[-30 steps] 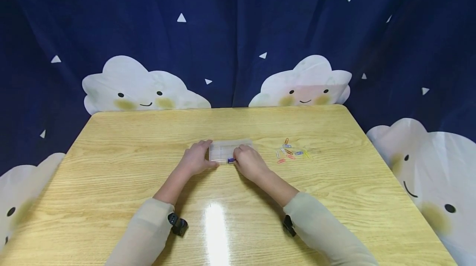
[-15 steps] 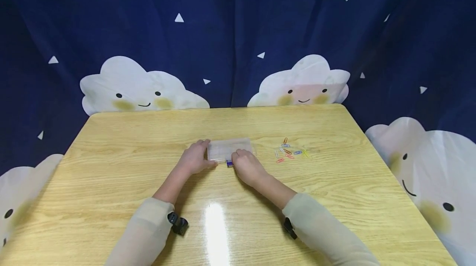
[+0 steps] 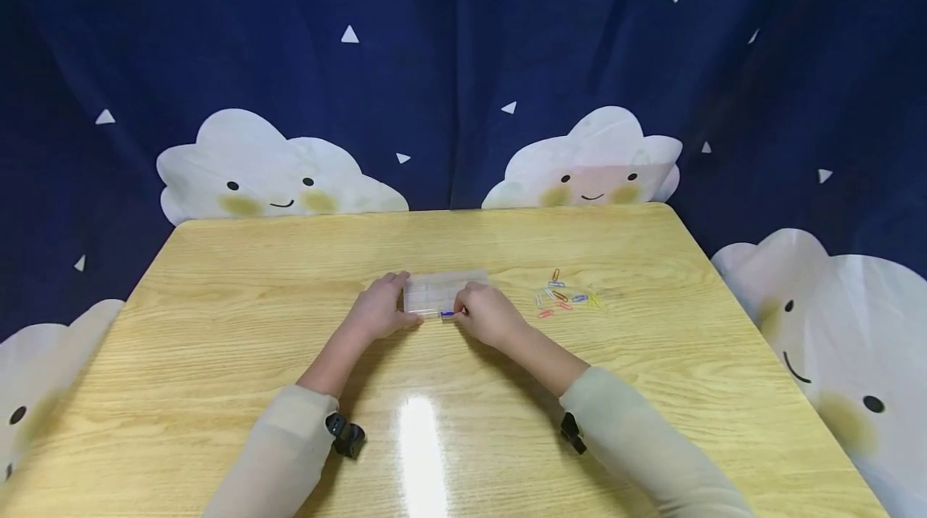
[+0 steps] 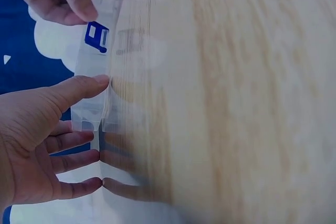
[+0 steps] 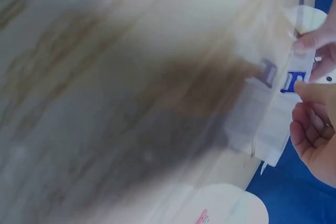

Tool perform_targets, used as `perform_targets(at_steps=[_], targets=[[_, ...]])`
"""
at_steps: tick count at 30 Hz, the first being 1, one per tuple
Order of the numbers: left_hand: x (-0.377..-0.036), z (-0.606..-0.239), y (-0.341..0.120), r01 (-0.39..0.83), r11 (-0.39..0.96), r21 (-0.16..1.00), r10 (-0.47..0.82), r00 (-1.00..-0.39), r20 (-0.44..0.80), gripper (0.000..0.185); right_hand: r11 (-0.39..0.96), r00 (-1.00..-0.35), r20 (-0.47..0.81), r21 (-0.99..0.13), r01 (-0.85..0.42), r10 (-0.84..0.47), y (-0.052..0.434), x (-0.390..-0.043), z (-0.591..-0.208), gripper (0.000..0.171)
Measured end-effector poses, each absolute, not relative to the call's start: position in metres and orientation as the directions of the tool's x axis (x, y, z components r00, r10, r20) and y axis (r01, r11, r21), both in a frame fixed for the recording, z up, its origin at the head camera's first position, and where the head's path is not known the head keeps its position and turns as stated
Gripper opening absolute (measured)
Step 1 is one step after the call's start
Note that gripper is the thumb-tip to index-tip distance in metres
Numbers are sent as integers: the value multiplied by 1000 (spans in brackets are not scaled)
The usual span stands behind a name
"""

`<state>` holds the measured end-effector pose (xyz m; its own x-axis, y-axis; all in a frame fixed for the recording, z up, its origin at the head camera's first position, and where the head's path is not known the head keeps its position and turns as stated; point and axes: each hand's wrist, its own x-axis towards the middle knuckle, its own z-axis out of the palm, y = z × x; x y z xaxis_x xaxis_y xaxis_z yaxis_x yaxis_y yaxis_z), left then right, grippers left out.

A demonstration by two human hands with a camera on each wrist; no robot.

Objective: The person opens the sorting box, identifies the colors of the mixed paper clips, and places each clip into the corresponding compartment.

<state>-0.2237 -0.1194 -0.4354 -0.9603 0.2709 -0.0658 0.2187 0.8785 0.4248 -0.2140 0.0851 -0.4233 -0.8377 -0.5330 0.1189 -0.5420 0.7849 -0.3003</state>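
Observation:
A clear plastic compartment box (image 3: 432, 290) lies on the wooden table, a blue latch (image 4: 97, 36) on its near side. My left hand (image 3: 378, 309) holds the box's left end, thumb on the near side and fingers spread along the end. In the left wrist view, only the thumb and nearest fingers meet the plastic. My right hand (image 3: 487, 313) is at the front edge, thumb tip on the latch and the other fingers curled. It seems to pinch the latch, though the index fingertip is mostly hidden. Inside the box I can make out dividers but no contents.
Several coloured paper clips (image 3: 561, 298) lie scattered to the right of the box. The wooden table (image 3: 275, 261) reaches back to a dark blue curtain (image 3: 427, 59) with printed clouds.
My right hand has shifted slightly up and its wrist to the right. The blue latch, seen broader half a second ago, now looks thinner. My left hand stays in place.

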Motion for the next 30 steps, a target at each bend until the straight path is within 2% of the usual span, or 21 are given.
perform_targets(at_steps=[6,18,30], targets=[[-224,-436,-120,200,885,421,254,-964,-75,86,787,-860,134,-354,-506,-492,89,-221,-421,12],[-226,-437,-119,203,879,432,258,-963,-72,87,802,-869,71,-353,-481,-490,87,-214,-430,16],[-226,-435,-119,184,885,429,259,-958,-122,87,807,-889,166,-373,-458,-427,122,-225,-426,16]])
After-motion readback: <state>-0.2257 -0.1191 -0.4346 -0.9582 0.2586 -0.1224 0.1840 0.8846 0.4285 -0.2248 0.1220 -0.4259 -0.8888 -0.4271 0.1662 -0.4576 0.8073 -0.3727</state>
